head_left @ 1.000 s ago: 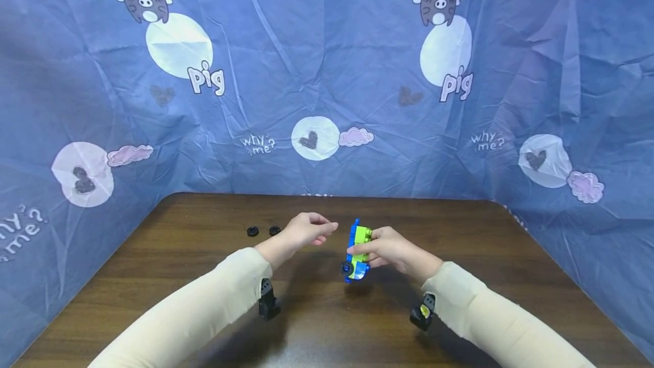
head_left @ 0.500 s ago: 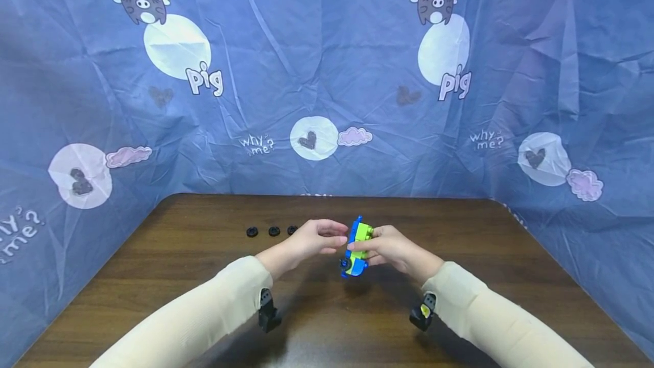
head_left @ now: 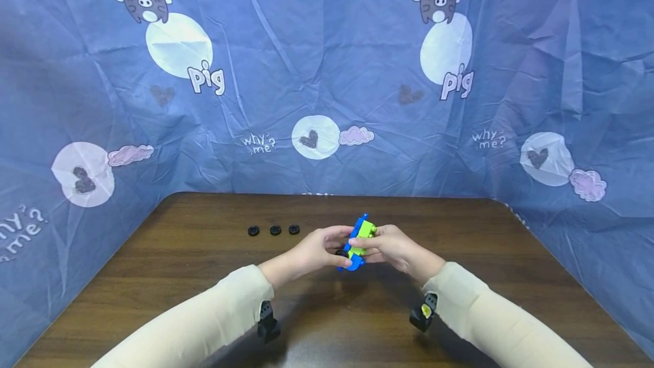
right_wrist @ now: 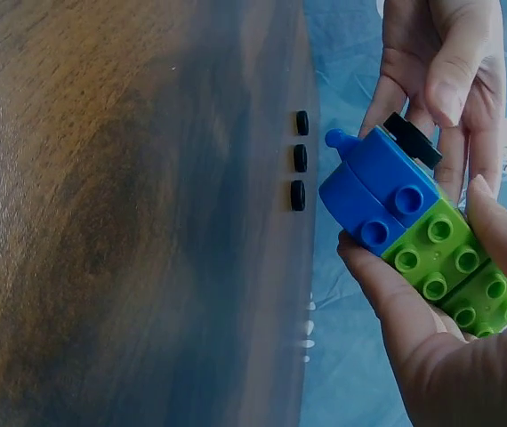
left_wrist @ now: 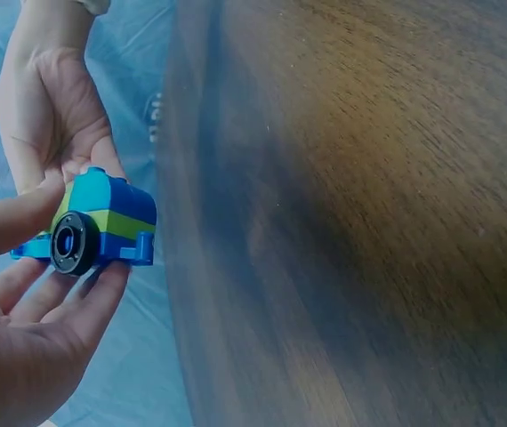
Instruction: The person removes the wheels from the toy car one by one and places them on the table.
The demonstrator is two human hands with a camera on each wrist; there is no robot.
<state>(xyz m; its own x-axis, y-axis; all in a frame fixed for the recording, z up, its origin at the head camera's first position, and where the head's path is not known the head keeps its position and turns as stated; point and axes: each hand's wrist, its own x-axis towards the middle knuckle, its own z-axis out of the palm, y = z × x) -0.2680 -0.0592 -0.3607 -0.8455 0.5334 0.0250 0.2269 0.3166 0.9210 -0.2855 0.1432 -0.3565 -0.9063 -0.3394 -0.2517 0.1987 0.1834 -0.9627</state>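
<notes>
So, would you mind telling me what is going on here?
A person is holding a blue and green block toy above the wooden table with the right hand. The left hand is spread around one end, where a black wheel sits on the toy's side; whether its fingers press on the wheel is hard to tell. Three loose black wheels lie in a row on the table.

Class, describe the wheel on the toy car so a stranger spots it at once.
Over the brown table, the right hand holds a blue and green toy car. Near its rounded blue end sits the black wheel, attached, unlike three loose wheels.
</notes>
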